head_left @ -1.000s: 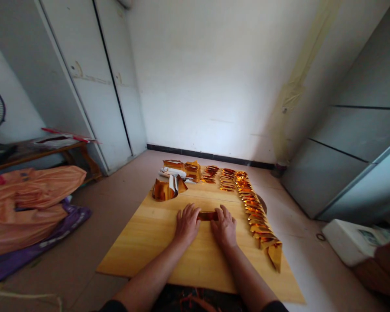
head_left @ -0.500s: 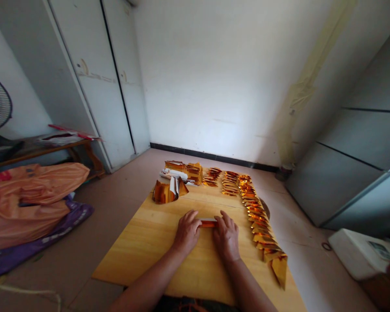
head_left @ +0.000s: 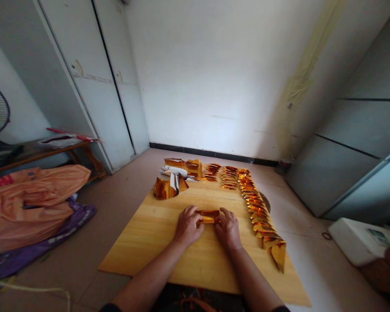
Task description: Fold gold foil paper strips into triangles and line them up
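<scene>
A narrow folded strip of gold foil paper (head_left: 209,216) lies crosswise between my hands above the wooden board (head_left: 139,242). My left hand (head_left: 188,224) pinches its left end, thumb and fingers pressed together. At the other end, my right hand (head_left: 227,226) grips the strip in the same way. To the right, a long row of folded gold paper pieces (head_left: 254,208) runs along the board's edge. Two shorter rows of folded pieces, one of them a gold stack (head_left: 229,177), stand at the back. Loose gold sheets (head_left: 164,187) with white backs curl at the back left.
Behind the curled sheets lie a white roll (head_left: 173,170) and more gold paper bundles (head_left: 193,169). An orange cloth bag (head_left: 35,195) and a purple bag (head_left: 52,234) rest on the floor at left. A white box (head_left: 360,240) stands at right.
The strip has turned so that its gold face shows, where a pale upper edge showed before. Both hands still hold its ends. The view has shifted slightly.
</scene>
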A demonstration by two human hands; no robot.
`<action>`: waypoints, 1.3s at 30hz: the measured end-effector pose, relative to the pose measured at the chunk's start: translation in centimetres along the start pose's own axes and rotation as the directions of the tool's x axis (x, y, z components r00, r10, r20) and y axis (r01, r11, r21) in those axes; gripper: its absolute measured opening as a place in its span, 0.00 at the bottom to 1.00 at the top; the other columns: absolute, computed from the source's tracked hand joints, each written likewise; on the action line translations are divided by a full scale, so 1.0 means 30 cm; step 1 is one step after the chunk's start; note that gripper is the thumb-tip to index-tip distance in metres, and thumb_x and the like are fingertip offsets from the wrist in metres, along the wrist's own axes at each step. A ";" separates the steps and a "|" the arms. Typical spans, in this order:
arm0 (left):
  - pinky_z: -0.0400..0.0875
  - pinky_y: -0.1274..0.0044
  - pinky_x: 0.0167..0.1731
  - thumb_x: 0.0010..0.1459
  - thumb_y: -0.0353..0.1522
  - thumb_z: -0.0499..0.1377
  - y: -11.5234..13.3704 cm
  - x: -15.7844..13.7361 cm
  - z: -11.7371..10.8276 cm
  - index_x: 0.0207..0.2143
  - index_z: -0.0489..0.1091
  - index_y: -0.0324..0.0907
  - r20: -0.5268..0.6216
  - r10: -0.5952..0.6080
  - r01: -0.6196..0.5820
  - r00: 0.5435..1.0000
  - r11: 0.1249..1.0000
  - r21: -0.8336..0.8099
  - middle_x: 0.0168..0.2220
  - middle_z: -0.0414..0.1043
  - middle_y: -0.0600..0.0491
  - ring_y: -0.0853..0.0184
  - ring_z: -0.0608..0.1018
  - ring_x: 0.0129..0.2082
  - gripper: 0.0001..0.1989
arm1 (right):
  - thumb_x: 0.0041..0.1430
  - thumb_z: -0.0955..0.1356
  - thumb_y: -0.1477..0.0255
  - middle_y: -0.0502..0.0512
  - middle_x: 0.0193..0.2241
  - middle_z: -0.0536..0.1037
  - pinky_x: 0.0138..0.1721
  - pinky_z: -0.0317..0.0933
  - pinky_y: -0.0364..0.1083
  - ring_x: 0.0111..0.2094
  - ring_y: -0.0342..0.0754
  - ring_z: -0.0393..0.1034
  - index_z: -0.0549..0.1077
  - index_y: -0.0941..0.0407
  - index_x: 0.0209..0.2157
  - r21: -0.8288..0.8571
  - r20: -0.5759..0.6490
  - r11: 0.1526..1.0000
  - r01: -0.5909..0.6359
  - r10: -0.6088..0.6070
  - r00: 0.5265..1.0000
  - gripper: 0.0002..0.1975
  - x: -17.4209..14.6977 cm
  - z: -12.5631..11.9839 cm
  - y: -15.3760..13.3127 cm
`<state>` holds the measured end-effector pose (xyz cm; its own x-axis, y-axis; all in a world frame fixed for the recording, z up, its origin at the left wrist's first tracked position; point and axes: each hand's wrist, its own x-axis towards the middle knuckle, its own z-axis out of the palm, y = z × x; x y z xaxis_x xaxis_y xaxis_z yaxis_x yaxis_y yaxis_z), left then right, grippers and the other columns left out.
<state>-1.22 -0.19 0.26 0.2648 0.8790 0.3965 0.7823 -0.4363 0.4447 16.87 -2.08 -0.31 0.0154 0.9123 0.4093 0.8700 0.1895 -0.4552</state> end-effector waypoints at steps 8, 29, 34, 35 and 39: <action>0.60 0.61 0.52 0.48 0.28 0.60 0.028 -0.017 -0.036 0.31 0.73 0.45 -0.041 -0.011 0.017 0.999 0.990 0.140 0.52 0.66 0.47 0.54 0.64 0.55 0.06 | 0.49 0.65 0.80 0.54 0.49 0.73 0.48 0.56 0.49 0.48 0.51 0.64 0.76 0.53 0.30 -0.026 0.031 1.000 0.013 -0.012 0.999 0.10 -0.003 -0.008 -0.005; 0.64 0.67 0.45 0.55 0.26 0.54 0.022 0.000 -0.027 0.34 0.72 0.43 0.093 0.087 -0.098 0.992 0.988 0.120 0.45 0.72 0.49 0.60 0.70 0.44 0.08 | 0.50 0.67 0.78 0.57 0.53 0.70 0.47 0.59 0.50 0.51 0.53 0.63 0.77 0.53 0.30 -0.027 0.002 0.999 0.027 -0.027 1.000 0.08 0.000 0.001 -0.004; 0.64 0.68 0.43 0.55 0.27 0.55 0.014 0.000 -0.018 0.33 0.72 0.43 0.072 0.077 -0.085 0.994 0.989 0.117 0.42 0.73 0.49 0.61 0.71 0.43 0.06 | 0.49 0.68 0.78 0.57 0.51 0.72 0.47 0.60 0.50 0.50 0.53 0.64 0.77 0.53 0.30 -0.020 -0.001 1.000 0.016 -0.016 1.000 0.08 0.002 0.004 -0.001; 0.64 0.68 0.43 0.55 0.27 0.56 0.014 0.000 -0.017 0.33 0.72 0.44 0.069 0.072 -0.080 0.995 0.991 0.112 0.42 0.74 0.49 0.61 0.72 0.43 0.06 | 0.49 0.68 0.78 0.56 0.51 0.72 0.47 0.60 0.50 0.50 0.53 0.64 0.78 0.52 0.29 -0.014 -0.006 1.000 0.013 -0.013 1.000 0.08 0.003 0.007 0.004; 0.64 0.68 0.44 0.56 0.29 0.56 0.011 0.003 -0.021 0.32 0.74 0.44 0.053 0.044 -0.048 0.998 0.996 0.077 0.43 0.74 0.50 0.62 0.72 0.44 0.07 | 0.50 0.69 0.76 0.56 0.50 0.73 0.47 0.61 0.50 0.49 0.52 0.66 0.79 0.52 0.29 0.044 -0.020 0.999 0.014 -0.013 1.000 0.06 0.009 0.018 0.030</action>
<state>-1.28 -0.38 0.96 0.3282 0.8679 0.3728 0.8095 -0.4618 0.3624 17.38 -1.45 -1.03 0.0138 0.9024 0.4308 0.8477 0.2179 -0.4836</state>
